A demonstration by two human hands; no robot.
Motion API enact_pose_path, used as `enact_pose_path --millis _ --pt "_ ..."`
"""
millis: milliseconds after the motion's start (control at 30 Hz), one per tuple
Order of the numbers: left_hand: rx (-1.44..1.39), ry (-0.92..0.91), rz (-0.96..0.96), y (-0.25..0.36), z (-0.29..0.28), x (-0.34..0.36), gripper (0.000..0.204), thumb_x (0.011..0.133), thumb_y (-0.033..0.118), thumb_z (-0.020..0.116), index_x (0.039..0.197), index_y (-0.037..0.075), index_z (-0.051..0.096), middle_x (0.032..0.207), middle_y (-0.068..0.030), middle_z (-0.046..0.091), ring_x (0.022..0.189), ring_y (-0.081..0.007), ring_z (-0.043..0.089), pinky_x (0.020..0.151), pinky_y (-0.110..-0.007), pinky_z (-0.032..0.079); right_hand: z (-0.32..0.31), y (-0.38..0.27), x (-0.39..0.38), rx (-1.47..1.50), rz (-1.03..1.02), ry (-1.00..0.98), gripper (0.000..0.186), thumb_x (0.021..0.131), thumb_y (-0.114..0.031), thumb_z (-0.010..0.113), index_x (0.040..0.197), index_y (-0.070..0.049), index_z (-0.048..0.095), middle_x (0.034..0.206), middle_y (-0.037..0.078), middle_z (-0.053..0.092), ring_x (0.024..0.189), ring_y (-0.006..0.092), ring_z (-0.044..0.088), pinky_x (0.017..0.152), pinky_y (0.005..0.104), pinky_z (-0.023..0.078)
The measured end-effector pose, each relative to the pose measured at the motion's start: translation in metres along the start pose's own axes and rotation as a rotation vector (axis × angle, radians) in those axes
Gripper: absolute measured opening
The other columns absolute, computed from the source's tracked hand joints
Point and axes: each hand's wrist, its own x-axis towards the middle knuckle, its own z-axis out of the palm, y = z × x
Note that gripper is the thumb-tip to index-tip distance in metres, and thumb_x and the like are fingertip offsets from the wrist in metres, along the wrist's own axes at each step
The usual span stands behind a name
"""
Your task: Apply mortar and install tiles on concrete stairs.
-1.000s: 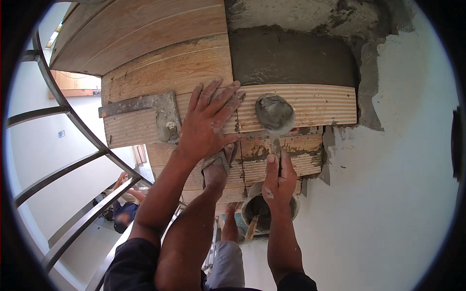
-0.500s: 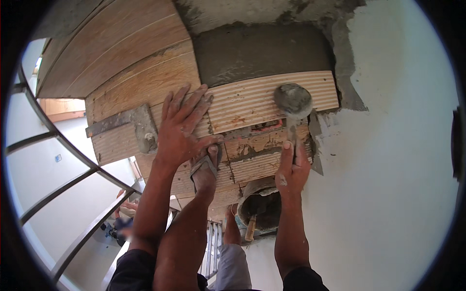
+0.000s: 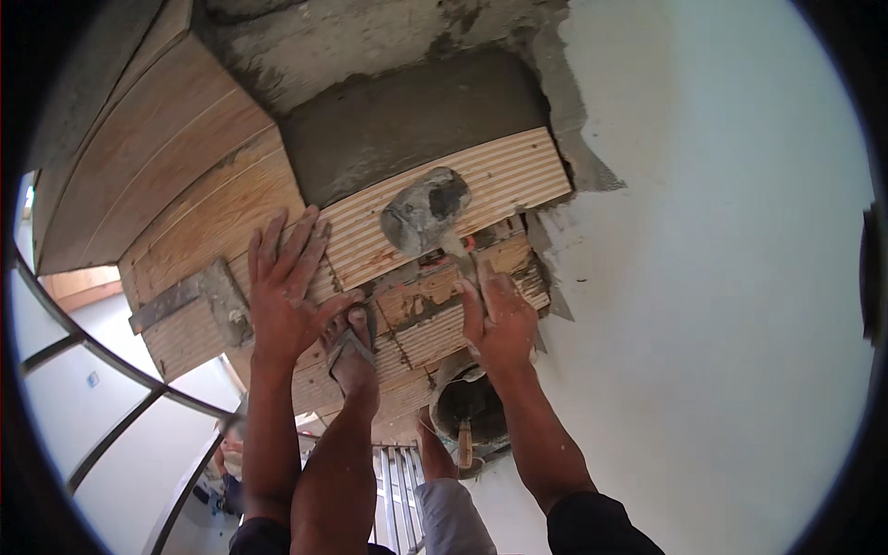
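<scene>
Grasping a mortar-smeared mallet (image 3: 425,213) by the handle in the right hand (image 3: 504,324), with fingers wrapped around and thumb lying along the grip, over a striped tile (image 3: 518,166) on a flight of steps. Impossible to tell from overhead whether touching the tile or just clear of it. Resting at the same time with the left hand (image 3: 291,296) on the tiling at the striped tile's left end, with fingers fanned out and released. Bordered along the tile's far edge by a bed of smooth grey mortar (image 3: 416,111), with wood-look tiles (image 3: 176,176) farther left and a pale wall (image 3: 703,277) to the right. Flanked near the left hand by an L-shaped tool (image 3: 208,285) (crusted with mortar at its thicker end), lying flat on the tiling. Standing with one sandalled foot (image 3: 356,375) just below the left hand, to the left of a mortar-caked bucket (image 3: 451,368) with a wooden-handled tool (image 3: 465,444) inside. Edged at lower left by a metal railing (image 3: 88,339).
</scene>
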Motion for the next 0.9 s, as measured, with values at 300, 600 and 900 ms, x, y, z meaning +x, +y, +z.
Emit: enact_pose_path --millis 300,600,900 --pt "-0.014 -0.042 -0.030 0.005 0.004 0.002 0.089 0.068 0.052 0.086 0.143 0.009 0.066 0.162 -0.0038 0.053 0.155 -0.0365 0.038 0.129 -0.061 0.024 0.004 0.015 0.007 0.023 0.051 0.061 0.042 0.097 -0.023 0.074 0.132 0.000 0.070 0.095 0.018 0.072 0.076 0.0366 0.074 0.065 0.0435 0.061" --pt "-0.003 -0.030 -0.008 0.004 0.005 0.001 0.091 0.067 0.051 0.088 0.145 0.010 0.065 0.162 -0.0041 0.053 0.155 -0.0360 0.038 0.129 -0.060 0.023 -0.003 0.017 0.008 0.006 0.081 0.099 0.037 0.097 -0.018 0.075 0.125 0.006 0.072 0.095 0.023 0.073 0.079 0.0378 0.074 0.070 0.0418 0.059" --pt "-0.023 -0.024 -0.014 0.003 0.007 0.002 0.091 0.068 0.053 0.088 0.144 0.009 0.066 0.161 -0.0043 0.054 0.153 -0.0369 0.040 0.129 -0.060 0.024 -0.003 0.019 0.003 -0.031 0.078 0.101 0.035 0.093 -0.019 0.078 0.121 0.003 0.074 0.094 0.020 0.075 0.080 0.0393 0.075 0.069 0.0438 0.061"
